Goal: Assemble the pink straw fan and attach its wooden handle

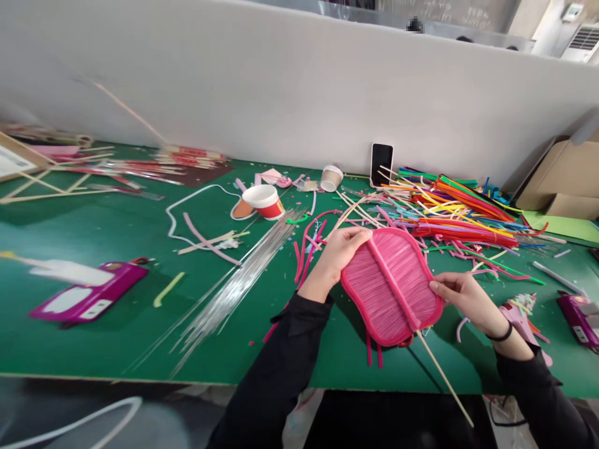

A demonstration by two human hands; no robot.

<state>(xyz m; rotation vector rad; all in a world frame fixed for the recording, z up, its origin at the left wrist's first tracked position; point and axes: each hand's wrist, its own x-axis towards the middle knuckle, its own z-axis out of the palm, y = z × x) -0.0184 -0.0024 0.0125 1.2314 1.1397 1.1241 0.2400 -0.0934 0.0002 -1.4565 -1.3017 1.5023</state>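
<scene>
I hold a pink fan-shaped piece (390,284) made of pink pipe cleaners, with a darker pink rim and a thin wooden stick (442,374) running out below it. My left hand (337,251) grips its upper left edge, fingers curled over the rim. My right hand (461,296) pinches the right edge, thumb on top. The piece is held just above the green table (116,337), tilted toward me.
A heap of coloured pipe cleaners (458,209) lies behind the fan. A phone (382,164) leans on the white wall. Paper cups (264,201), silver wires (234,287), loose pink strips, a magenta box (87,296) and cardboard boxes (561,178) surround the work spot.
</scene>
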